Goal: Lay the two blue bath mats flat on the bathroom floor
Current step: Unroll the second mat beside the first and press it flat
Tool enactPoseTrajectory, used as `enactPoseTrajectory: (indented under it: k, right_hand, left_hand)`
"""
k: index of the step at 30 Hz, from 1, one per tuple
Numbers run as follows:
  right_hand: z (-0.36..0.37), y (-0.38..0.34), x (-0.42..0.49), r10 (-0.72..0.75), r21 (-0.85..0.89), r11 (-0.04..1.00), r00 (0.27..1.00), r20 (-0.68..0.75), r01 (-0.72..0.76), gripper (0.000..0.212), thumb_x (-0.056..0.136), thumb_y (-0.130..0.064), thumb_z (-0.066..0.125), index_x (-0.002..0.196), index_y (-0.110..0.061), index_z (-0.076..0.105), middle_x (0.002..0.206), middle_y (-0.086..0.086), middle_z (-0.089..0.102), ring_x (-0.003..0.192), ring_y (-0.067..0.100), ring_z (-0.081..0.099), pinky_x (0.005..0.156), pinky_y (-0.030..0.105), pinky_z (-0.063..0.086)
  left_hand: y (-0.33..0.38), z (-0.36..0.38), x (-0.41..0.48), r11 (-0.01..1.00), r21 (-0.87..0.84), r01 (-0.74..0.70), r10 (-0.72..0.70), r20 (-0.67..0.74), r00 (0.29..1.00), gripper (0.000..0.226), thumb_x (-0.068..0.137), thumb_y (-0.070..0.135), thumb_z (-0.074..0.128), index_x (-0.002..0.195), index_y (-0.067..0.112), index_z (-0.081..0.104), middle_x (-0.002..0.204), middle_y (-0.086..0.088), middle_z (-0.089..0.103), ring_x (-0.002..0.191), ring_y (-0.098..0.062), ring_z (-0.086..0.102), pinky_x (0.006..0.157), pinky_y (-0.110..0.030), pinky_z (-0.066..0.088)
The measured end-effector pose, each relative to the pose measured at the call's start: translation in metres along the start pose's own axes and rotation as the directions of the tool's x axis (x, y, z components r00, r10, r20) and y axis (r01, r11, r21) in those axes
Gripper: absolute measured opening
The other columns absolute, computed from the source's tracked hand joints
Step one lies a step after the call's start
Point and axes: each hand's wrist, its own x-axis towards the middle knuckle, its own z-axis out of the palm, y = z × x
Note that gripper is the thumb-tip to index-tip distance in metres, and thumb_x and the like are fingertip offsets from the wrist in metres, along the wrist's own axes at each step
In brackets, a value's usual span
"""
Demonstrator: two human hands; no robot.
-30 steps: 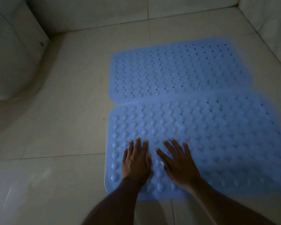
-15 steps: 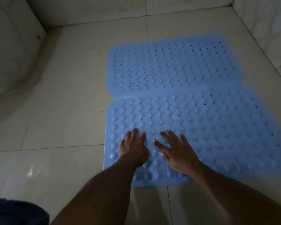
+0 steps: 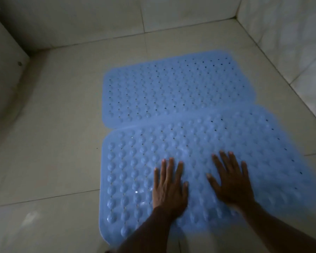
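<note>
Two blue bath mats with rows of round bumps and small holes lie side by side on the tiled floor. The far mat [image 3: 171, 90] lies flat. The near mat [image 3: 226, 139] lies just in front of it, its far edge meeting or slightly overlapping the far mat's near edge. My left hand [image 3: 169, 187] rests palm down, fingers spread, on the near mat's middle. My right hand [image 3: 230, 181] presses flat on the same mat a little to the right. Neither hand grips anything.
Pale floor tiles [image 3: 53, 143] surround the mats. A white fixture [image 3: 2, 73] stands at the left. Tiled walls close the back [image 3: 98, 21] and the right side [image 3: 290, 42], close to the mats' right ends. The room is dim.
Both hands have slid to the right along the near mat and moved apart, still flat on it. The camera view has shifted; the mats lie as before.
</note>
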Motion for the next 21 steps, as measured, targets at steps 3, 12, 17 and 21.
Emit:
enactPoseTrajectory:
  k: [3,12,17,21]
  right_hand:
    - [-0.003,0.031,0.014,0.209,0.004,0.978,0.978,0.004,-0.209,0.068,0.092,-0.057,0.041,0.146,-0.017,0.052,0.156,0.015,0.045,0.145,0.038,0.039,0.111,0.062,0.029]
    - [-0.003,0.081,0.02,0.453,0.039,0.892,0.891,-0.042,-0.451,0.074,0.092,-0.058,0.041,0.15,-0.011,0.043,0.157,0.017,0.04,0.148,0.037,0.032,0.117,0.059,0.024]
    - [0.005,0.082,0.02,0.49,0.148,0.87,0.856,-0.164,-0.47,0.08,0.084,-0.053,0.056,0.14,0.004,0.046,0.146,0.026,0.048,0.142,0.04,0.039,0.119,0.058,0.025]
    - [0.007,0.084,0.021,0.476,0.13,0.878,0.866,-0.15,-0.461,0.08,0.083,-0.055,0.056,0.139,0.003,0.051,0.147,0.025,0.049,0.144,0.038,0.039,0.12,0.057,0.025]
  left_hand:
    - [0.037,0.003,0.033,0.996,-0.053,-0.073,0.075,0.045,0.996,0.069,0.096,0.046,0.038,0.16,0.025,0.027,0.17,-0.006,0.015,0.157,-0.032,0.005,0.126,-0.052,0.007]
    - [0.097,0.032,0.072,0.958,0.056,-0.282,0.267,0.188,0.945,0.067,0.099,0.047,0.035,0.162,0.03,0.017,0.171,-0.005,0.0,0.157,-0.03,-0.009,0.125,-0.054,-0.001]
    - [0.094,0.043,0.067,0.945,0.139,-0.295,0.281,0.11,0.953,0.066,0.1,0.049,0.033,0.162,0.037,0.014,0.171,-0.006,-0.001,0.157,-0.03,-0.009,0.124,-0.054,0.0]
    - [0.097,0.041,0.071,0.95,0.141,-0.278,0.261,0.127,0.957,0.068,0.098,0.05,0.033,0.161,0.04,0.012,0.171,-0.007,0.001,0.157,-0.031,-0.006,0.123,-0.055,0.003]
